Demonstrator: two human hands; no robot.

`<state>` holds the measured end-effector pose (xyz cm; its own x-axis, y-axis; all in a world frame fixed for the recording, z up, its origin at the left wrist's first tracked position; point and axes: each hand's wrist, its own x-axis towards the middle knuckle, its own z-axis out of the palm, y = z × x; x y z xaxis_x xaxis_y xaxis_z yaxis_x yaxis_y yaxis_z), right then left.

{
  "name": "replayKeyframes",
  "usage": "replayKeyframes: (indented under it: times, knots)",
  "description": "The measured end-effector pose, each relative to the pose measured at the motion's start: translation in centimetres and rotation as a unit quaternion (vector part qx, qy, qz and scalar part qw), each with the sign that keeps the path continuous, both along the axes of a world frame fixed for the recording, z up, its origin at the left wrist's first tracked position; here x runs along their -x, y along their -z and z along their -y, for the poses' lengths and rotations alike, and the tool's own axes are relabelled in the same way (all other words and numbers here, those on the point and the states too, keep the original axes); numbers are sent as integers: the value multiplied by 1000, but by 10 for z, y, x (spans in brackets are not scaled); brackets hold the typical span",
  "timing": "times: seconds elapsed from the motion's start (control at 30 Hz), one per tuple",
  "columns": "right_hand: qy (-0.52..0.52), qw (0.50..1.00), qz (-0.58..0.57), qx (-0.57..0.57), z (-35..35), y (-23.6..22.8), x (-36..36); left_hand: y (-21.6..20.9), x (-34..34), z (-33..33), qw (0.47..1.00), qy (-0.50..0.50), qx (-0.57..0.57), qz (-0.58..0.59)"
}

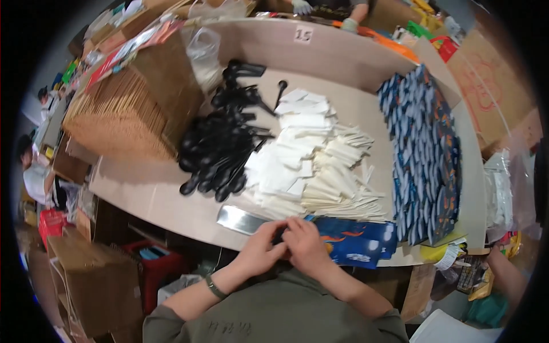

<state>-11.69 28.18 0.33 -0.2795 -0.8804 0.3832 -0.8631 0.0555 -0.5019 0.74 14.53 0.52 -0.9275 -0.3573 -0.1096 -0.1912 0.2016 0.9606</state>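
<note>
Close together at the table's front edge, my left hand and my right hand meet with curled fingers. Whatever is between them is hidden; a dark patch shows there. Flat blue printed packets lie right beside my right hand. A shiny silver metal piece sits by my left hand. Beyond my hands spreads a pile of white paper packets, with slim cream-coloured pieces along its right side. Black plastic spoons are heaped to the left, one lone black spoon lying farther back.
Rows of upright blue packets line the table's right side. A stack of folded brown cardboard stands at the left, near a clear plastic bag. A low board wall closes the back. Behind it shows another person's gloved hand.
</note>
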Motion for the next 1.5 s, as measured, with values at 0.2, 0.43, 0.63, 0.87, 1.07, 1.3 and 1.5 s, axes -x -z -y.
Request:
replayKeyframes:
  times: [0.2, 0.43, 0.63, 0.87, 1.07, 1.3, 1.5]
  knots:
    - [17, 999, -8, -39, -3, -19, 1, -52, -3, 39, 889, 39, 455, -33]
    - [-69, 996, -14, -54, -2, -29, 6, 2, 3, 40, 915, 171, 356, -80]
    - [-93, 993, -30, -59, 29, -28, -4, -9, -15, 76, 929, 112, 348, -58]
    - [-100, 989, 72, 80, 21, -17, -3, -3, -7, 63, 939, 134, 315, -41]
    - [-83, 985, -148, -36, -2, -94, 47, -52, 28, 32, 917, 86, 334, -198]
    - [107, 965, -240, 0, -82, -148, 224, -13, 59, 54, 954, -5, 281, -102]
    - [60, 986, -157, -3, -71, -72, 187, 71, 21, 88, 989, 106, 23, 99]
